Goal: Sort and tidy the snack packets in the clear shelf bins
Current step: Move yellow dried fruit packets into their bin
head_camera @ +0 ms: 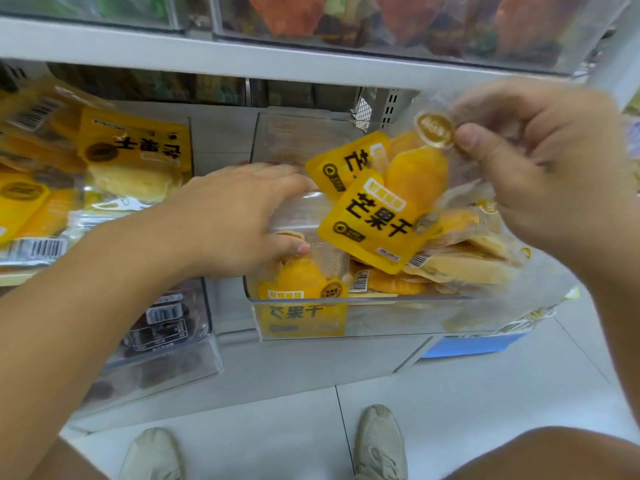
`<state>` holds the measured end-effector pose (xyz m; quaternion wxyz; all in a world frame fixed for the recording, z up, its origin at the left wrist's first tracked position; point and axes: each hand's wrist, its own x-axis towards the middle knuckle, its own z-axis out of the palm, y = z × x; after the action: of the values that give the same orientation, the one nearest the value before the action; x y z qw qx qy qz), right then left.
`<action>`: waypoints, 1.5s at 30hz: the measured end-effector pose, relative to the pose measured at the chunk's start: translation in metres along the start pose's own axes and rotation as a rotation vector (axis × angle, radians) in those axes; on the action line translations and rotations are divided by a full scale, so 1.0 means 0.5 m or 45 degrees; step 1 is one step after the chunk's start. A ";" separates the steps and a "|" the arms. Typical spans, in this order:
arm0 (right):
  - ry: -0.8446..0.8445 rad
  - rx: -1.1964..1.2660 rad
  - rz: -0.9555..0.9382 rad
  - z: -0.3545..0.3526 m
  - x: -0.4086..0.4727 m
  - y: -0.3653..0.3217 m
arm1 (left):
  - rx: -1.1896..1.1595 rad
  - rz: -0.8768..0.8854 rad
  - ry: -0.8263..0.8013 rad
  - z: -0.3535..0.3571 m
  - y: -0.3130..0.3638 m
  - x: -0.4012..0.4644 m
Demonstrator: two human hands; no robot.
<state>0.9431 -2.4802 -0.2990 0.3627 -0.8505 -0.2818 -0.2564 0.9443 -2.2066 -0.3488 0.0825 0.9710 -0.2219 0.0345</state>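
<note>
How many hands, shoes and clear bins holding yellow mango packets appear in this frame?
Hands: 2, left hand and right hand
Shoes: 2, left shoe and right shoe
Clear bins with yellow mango packets: 2, middle bin and left bin
Total: 6

Packets: yellow-and-clear dried mango packets (372, 223), black lettering, held tilted above the bin.
Loose packets (460, 261): heaped flat inside.
Bin: clear shelf bin (381, 318), pulled forward, partly filled.
</note>
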 end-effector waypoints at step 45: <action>-0.841 -0.023 0.148 0.155 -0.029 -0.102 | 0.172 -0.034 -0.075 -0.005 0.056 -0.056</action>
<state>0.9169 -2.3958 -0.3311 0.2583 -0.9055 -0.3327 0.0518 0.9067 -2.2192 -0.3452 0.0108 0.9778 -0.2085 0.0198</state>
